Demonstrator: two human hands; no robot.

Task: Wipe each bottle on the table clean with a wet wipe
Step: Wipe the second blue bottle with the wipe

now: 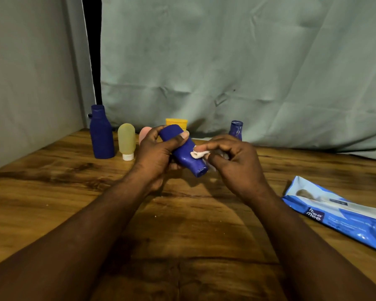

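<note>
At the left rear of the bench [52, 192], a tall blue bottle [101, 133], a pale yellow tube [126, 140] balanced on its white cap and a pink bottle [144, 132] stood close together. The pink one was just behind the left hand [159, 153]. A backward swing of that hand would probably have toppled the tube first, given its narrow footing.

The held blue bottle [183, 152] was gripped at one end only. With its surface likely damp from the wet wipe [198, 154], it could have slid out cap-first onto the bench. The part under the gripping fingers would also have gone unwiped without a re-grip. A small blue bottle [236, 128] stood just behind the right hand [232, 161] and risked a knock from the knuckles.

The left hand was wrapped round the bottle's upper end, thumb across the front. It held the bottle clear of the bench, tilted with its cap end down towards the right. The right hand pinched the bunched wipe between thumb and forefinger against the bottle's side near mid-length, its other fingers curled. A pack of wipes [339, 213] lay well apart at the far right.
</note>
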